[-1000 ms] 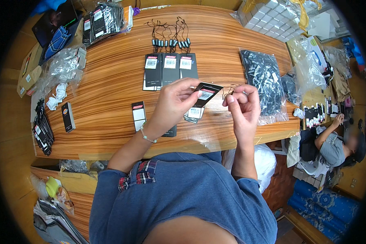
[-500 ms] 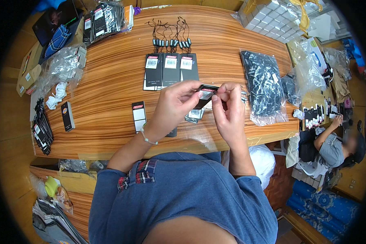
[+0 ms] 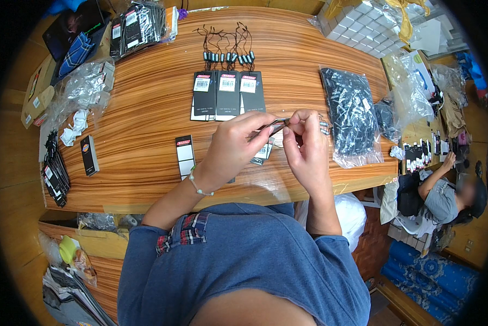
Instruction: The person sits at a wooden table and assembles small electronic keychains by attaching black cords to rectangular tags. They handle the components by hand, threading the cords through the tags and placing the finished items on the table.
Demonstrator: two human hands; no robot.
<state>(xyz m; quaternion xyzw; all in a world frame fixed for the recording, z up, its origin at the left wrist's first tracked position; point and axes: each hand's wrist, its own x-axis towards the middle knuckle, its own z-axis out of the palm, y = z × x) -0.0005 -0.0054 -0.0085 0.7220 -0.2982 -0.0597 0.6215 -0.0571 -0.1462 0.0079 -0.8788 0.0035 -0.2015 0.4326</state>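
Tabletop (image 3: 141,122) with striped wood grain spreads beneath both hands, which nearly meet in front of the person's chest. The left hand (image 3: 234,142) pinches a dark tag (image 3: 278,127) between thumb and fingers, its grip closed down to the card's thickness. This tag is raised above the table and turned nearly edge-on; whether it is one card or several cannot be told. The right hand (image 3: 307,142) has thumb and forefinger brought together at the tag's far end; what they pinch is too small to make out. Just beyond the right hand are small dark string fasteners (image 3: 324,128). Partly hidden below the hands lies a small pile of tags (image 3: 263,153). Farther up the table, three dark tags with white labels (image 3: 227,96) lie side by side, their black strings (image 3: 227,56) reaching away from the person. A clear bag of black pieces (image 3: 355,111) lies to the right, and a black-and-white tag (image 3: 185,156) lies left of the left forearm.
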